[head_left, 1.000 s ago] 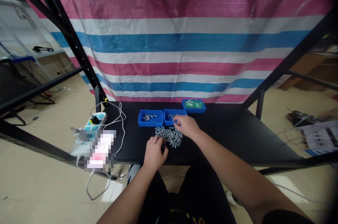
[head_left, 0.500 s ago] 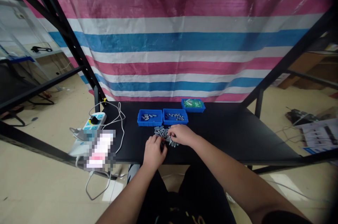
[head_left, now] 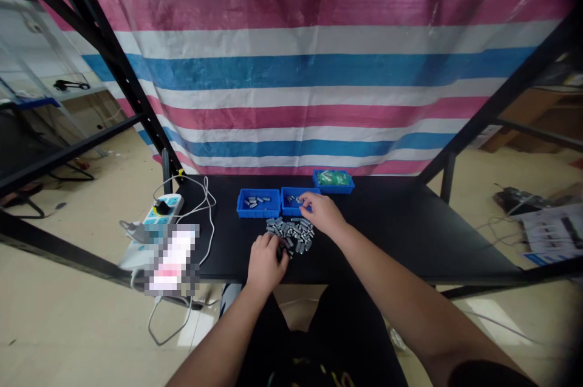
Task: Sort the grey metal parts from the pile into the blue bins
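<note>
Metal pieces (head_left: 294, 231) lie partly inside the middle bin (head_left: 290, 212), many left heaped before it, right hand (head_left: 325, 212) above it, fingertips apart, left hand's (head_left: 265, 259) grip unclear.

Small silvery pieces (head_left: 298, 231) lie loosely heaped near 2 blue bins (head_left: 259, 214).

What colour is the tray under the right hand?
The tray is blue, seen best in the head view.

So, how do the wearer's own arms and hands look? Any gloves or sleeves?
The left hand and right hand are ungloved, with no wristwear visible. Both the left forearm and right forearm are uncovered. A black sleeve edges in on the right arm; none shows on the left.
</note>
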Demonstrator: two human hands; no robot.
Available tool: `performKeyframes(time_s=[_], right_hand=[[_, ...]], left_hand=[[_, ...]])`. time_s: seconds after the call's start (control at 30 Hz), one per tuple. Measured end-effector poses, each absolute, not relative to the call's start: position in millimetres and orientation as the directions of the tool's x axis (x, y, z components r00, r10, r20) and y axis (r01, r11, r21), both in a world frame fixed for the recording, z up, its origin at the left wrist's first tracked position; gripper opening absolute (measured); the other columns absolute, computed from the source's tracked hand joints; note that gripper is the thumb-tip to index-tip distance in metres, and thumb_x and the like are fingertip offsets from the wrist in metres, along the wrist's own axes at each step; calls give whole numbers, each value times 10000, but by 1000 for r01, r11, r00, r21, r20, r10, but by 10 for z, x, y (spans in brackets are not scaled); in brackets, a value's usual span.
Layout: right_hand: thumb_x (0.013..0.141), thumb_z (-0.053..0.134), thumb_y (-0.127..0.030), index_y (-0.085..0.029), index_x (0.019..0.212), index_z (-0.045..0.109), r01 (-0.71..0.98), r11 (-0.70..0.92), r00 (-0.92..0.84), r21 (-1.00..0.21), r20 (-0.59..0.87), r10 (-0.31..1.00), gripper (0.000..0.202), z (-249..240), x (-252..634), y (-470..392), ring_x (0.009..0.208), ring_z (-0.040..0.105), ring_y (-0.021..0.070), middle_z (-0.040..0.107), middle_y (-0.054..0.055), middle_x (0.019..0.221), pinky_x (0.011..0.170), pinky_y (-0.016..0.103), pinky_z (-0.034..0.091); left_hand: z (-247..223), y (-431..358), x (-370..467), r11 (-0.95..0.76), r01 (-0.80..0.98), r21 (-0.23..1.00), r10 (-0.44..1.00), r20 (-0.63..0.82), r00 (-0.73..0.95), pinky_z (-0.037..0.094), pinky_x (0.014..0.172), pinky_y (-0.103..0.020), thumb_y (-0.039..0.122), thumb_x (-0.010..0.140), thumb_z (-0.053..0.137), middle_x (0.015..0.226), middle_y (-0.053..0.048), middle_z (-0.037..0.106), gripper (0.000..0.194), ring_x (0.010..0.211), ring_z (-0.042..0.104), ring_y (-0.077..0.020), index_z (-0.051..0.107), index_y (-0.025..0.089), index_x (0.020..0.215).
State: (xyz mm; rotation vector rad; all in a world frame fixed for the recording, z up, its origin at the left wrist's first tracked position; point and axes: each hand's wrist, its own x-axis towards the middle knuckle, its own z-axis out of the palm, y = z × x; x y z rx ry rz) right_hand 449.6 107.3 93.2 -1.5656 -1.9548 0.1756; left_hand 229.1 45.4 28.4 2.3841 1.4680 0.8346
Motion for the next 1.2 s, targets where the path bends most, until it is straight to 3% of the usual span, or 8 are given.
performKeyframes(time_s=[0.13,0.3,0.5,0.63,0.8,1.03,1.1,1.2], right_hand=[[792,661,-136,-210,904,709,827,343,-257,-445,242,935,143,948,4514,988,702,600,146,673,-5,757,675,250,410],[759,729,-183,-229,877,728,740,491,-520,-460,71,851,127,928,4357,721,724,600,139,686,-9,836,648,240,376],[767,746,-183,-230,879,734,720,595,-613,-357,74,787,122,792,4127,558,790,600,168,673,0,835,696,271,378],[795,710,-150,-213,822,726,729,619,-626,-291,81,775,70,706,4060,539,813,594,176,668,15,837,725,284,387],[824,702,-180,-235,876,731,706,634,-619,-315,161,769,81,788,4153,609,797,595,161,662,-6,803,720,270,389],[875,676,-257,-212,1173,674,936,188,-86,-298,324,942,301,952,4506,875,789,632,169,705,16,897,674,269,392],[875,673,-259,-217,1179,671,938,202,-116,-282,293,949,307,956,4524,849,800,634,173,707,16,909,679,272,395],[880,675,-290,-231,992,713,879,384,-329,-283,225,917,132,951,4439,712,874,626,182,693,20,916,732,274,408]], left_hand=[[309,442,2286,-486,738,468,868,357,345,446,869,-388,196,842,614,997,-66,610,157,958,556,-253,620,232,995],[330,428,2262,-484,726,488,871,345,348,428,853,-384,149,801,607,1001,-63,608,191,970,549,-257,605,230,974],[306,448,2255,-475,717,509,878,331,347,428,858,-386,143,813,584,981,-61,600,170,957,545,-256,593,228,960],[296,448,2255,-475,720,506,877,340,340,433,855,-390,145,821,576,977,-67,597,168,951,548,-259,587,224,968],[292,451,2256,-477,722,502,875,346,337,435,861,-392,132,815,573,966,-63,589,173,948,542,-257,587,223,962],[290,442,2265,-478,733,485,873,358,332,433,863,-390,123,811,572,975,-65,587,179,948,536,-254,592,225,957],[293,438,2266,-479,732,485,872,357,334,433,862,-390,130,812,579,975,-64,587,176,948,536,-254,591,225,960],[294,438,2266,-486,729,482,869,356,344,432,864,-389,131,813,578,974,-63,586,175,946,536,-255,585,224,962]])
